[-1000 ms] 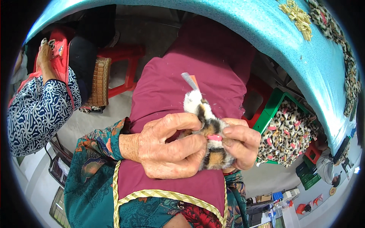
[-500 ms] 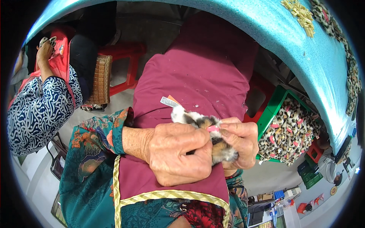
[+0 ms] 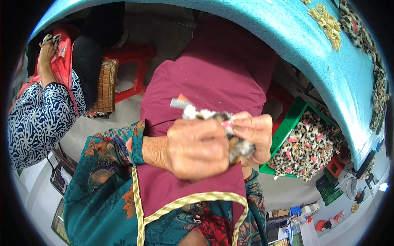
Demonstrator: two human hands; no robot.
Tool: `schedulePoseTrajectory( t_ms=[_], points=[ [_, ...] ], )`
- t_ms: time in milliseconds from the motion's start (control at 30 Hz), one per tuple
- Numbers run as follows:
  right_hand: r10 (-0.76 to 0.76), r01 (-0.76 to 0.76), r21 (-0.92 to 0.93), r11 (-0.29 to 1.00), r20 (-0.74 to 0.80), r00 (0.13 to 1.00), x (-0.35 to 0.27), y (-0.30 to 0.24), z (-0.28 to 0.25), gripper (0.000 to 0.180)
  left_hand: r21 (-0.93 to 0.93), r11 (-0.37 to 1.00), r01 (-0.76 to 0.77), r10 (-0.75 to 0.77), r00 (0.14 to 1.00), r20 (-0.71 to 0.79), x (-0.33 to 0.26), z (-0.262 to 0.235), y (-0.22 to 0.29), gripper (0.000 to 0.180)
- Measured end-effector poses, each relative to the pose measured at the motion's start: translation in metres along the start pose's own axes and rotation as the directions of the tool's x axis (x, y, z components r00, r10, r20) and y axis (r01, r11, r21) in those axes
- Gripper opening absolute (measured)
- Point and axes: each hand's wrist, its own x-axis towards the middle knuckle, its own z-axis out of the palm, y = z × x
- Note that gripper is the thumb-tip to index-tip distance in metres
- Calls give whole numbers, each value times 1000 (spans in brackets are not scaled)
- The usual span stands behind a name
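My right grip is closed in a pinch, thumb and fingers clamping the small spotted plush piece at its right side, right beside a pink tab. My left grip is curled over the plush with the back of the hand toward me. It is blurred and its fingertips are hidden, so I cannot tell how far they close or what they have hold of. The plush sits between both grips, above the lap of a maroon apron, its white end pointing left with a grey-and-orange label sticking out.

To the right I see a green crate heaped with similar spotted pieces, many with pink tabs. A blue surface curves across the far side and down the right, carrying a scatter of tan bits and, along its outer edge, a row of spotted plush. At the far left a co-worker's hand holds a spotted piece near a red stool.
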Motion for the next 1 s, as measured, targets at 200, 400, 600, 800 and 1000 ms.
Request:
schedulePoseTrajectory(
  t_ms=[200, 400, 600, 800, 1000],
  points=[
    [-56, 70, -169, 983, 84, 995, 7, -7, -3, 35, -214, 921, 327, -314, 945, 94, 1, -14, 1, 13],
    [-120, 127, -60, 990, 105, 987, 9, -5, -7, 36, -588, 460, 665, -798, 600, 54, 14, -9, 12, 20],
    [-110, 124, -110, 986, 132, 985, 15, -10, -13, 40, -62, 789, 611, -591, 783, 193, 22, -32, 1, 19],
    [-143, 146, -8, 989, 127, 981, 22, -17, -12, 41, -290, 918, 270, -200, 948, 248, 34, -31, -30, 29],
    [-122, 133, -74, 988, 133, 984, 23, -21, -11, 39, -212, 858, 469, -428, 879, 211, 25, -30, -12, 33]
  ],
)
